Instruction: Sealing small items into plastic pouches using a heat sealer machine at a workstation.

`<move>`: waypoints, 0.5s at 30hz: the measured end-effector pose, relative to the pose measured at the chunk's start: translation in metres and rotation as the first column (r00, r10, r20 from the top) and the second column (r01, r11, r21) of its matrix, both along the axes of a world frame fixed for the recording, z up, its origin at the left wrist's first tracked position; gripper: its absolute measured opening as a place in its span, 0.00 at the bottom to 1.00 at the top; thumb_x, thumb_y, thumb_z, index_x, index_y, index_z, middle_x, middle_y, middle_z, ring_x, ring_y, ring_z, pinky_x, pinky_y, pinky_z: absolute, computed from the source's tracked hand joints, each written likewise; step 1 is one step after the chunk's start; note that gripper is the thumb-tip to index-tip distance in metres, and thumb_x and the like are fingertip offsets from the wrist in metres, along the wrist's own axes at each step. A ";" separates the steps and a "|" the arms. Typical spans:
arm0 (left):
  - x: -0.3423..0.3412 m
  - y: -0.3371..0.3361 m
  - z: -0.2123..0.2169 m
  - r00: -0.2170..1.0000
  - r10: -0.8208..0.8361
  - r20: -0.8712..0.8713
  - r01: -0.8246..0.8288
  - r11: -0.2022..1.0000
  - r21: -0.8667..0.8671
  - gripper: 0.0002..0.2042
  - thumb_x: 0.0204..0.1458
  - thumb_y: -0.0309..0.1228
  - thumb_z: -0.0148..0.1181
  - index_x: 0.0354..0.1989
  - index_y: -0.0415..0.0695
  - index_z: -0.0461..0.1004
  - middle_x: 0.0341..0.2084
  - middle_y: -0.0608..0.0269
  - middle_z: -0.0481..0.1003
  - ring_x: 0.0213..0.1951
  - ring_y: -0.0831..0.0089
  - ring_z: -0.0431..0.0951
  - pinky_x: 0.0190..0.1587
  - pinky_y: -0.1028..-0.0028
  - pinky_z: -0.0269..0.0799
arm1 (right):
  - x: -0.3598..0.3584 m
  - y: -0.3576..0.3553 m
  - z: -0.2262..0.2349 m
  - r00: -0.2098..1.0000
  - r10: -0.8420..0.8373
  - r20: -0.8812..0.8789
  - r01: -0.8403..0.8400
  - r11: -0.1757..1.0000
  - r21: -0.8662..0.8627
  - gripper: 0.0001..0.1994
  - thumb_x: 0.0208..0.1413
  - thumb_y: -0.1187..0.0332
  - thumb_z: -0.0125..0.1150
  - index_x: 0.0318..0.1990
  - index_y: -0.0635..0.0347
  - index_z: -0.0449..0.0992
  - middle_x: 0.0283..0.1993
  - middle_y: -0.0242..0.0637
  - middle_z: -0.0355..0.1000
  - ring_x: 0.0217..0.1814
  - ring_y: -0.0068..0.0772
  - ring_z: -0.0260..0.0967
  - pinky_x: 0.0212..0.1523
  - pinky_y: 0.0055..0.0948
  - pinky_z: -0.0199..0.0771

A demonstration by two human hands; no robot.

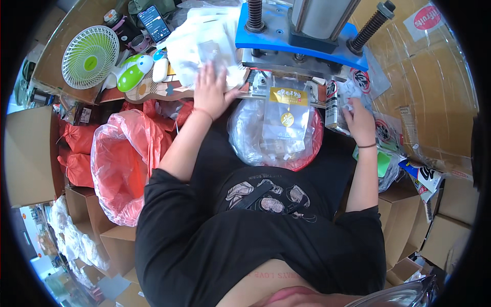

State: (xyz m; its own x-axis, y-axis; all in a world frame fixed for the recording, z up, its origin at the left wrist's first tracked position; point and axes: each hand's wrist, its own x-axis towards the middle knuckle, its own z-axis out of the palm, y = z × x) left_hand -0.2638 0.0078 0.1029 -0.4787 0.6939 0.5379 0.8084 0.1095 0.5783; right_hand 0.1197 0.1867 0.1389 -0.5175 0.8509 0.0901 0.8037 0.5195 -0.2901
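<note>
My left hand (210,92) lies with its fingers stretched over a stack of pale plastic pouches (194,43), touching the top ones. To the right, my right hand (361,123) has bent fingers at some crumpled clear plastic beside a spray can (332,105); what they grip is hidden. Between the hands, a clear pouch with a gold band (286,113) hangs below the press. That press (302,38) has a blue plate, springs and a metal cylinder. Under the pouch sits a round tub lined with clear plastic (244,134), its rim red.
A red plastic bag (120,169) stands gaping at my left, near tied red bags (79,161). A green-white fan (91,57) and a phone (154,24) are at the back left. Cardboard boxes (427,82) rise on the right, above a green container (382,162).
</note>
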 end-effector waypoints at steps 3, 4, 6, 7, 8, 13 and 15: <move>-0.006 -0.018 -0.020 0.878 -0.148 -0.456 0.064 0.979 -0.195 0.12 0.63 0.31 0.53 0.52 0.41 0.72 0.44 0.53 0.76 0.41 0.70 0.78 0.45 0.68 0.75 | 0.002 0.003 -0.001 0.995 0.084 -0.047 -0.074 0.979 0.189 0.14 0.55 0.67 0.63 0.47 0.60 0.72 0.36 0.47 0.74 0.36 0.53 0.73 0.38 0.41 0.73; -0.004 -0.022 -0.020 0.785 -0.207 -0.583 0.060 0.963 -0.262 0.11 0.63 0.30 0.52 0.52 0.41 0.73 0.43 0.54 0.76 0.40 0.71 0.78 0.44 0.69 0.75 | -0.003 0.006 0.001 0.984 0.173 -0.034 -0.149 0.921 0.360 0.13 0.55 0.67 0.63 0.47 0.60 0.73 0.35 0.46 0.74 0.35 0.50 0.74 0.37 0.40 0.73; 0.000 -0.025 -0.020 0.951 -0.217 -0.221 0.166 0.960 -0.227 0.11 0.63 0.29 0.52 0.52 0.41 0.73 0.42 0.56 0.77 0.40 0.73 0.78 0.44 0.71 0.75 | -0.011 0.002 0.007 0.967 0.256 -0.005 -0.217 0.829 0.516 0.13 0.56 0.66 0.63 0.46 0.60 0.74 0.34 0.45 0.74 0.34 0.48 0.74 0.36 0.39 0.73; 0.006 -0.027 -0.017 0.960 -0.216 0.179 0.244 0.958 -0.152 0.12 0.64 0.28 0.51 0.52 0.41 0.74 0.41 0.58 0.78 0.39 0.76 0.78 0.44 0.72 0.75 | -0.017 -0.006 0.013 0.968 0.203 -0.148 -0.137 0.920 0.367 0.12 0.56 0.66 0.63 0.45 0.61 0.74 0.35 0.44 0.74 0.34 0.45 0.73 0.37 0.37 0.73; 0.012 -0.028 -0.014 0.808 -0.211 0.550 0.285 0.957 -0.051 0.12 0.64 0.27 0.51 0.52 0.40 0.74 0.39 0.60 0.79 0.38 0.78 0.79 0.43 0.74 0.75 | -0.024 -0.014 0.018 0.953 0.124 -0.277 -0.070 0.978 0.197 0.12 0.57 0.66 0.63 0.45 0.61 0.74 0.35 0.43 0.74 0.35 0.41 0.73 0.38 0.35 0.72; 0.063 -0.025 0.005 0.549 -0.330 0.768 0.508 0.861 0.006 0.09 0.63 0.27 0.54 0.47 0.37 0.76 0.33 0.64 0.80 0.36 0.81 0.78 0.41 0.76 0.74 | -0.082 -0.062 0.032 0.722 0.358 -0.592 -0.414 0.909 0.046 0.10 0.60 0.65 0.62 0.42 0.63 0.75 0.34 0.39 0.74 0.37 0.34 0.72 0.40 0.29 0.69; 0.077 -0.024 0.007 0.536 -0.389 0.750 0.587 0.810 0.000 0.08 0.62 0.27 0.56 0.43 0.36 0.77 0.31 0.66 0.80 0.33 0.82 0.77 0.39 0.78 0.74 | -0.096 -0.067 0.047 0.645 0.382 -0.662 -0.479 0.877 0.039 0.11 0.60 0.65 0.62 0.40 0.64 0.75 0.35 0.40 0.74 0.38 0.36 0.73 0.40 0.30 0.70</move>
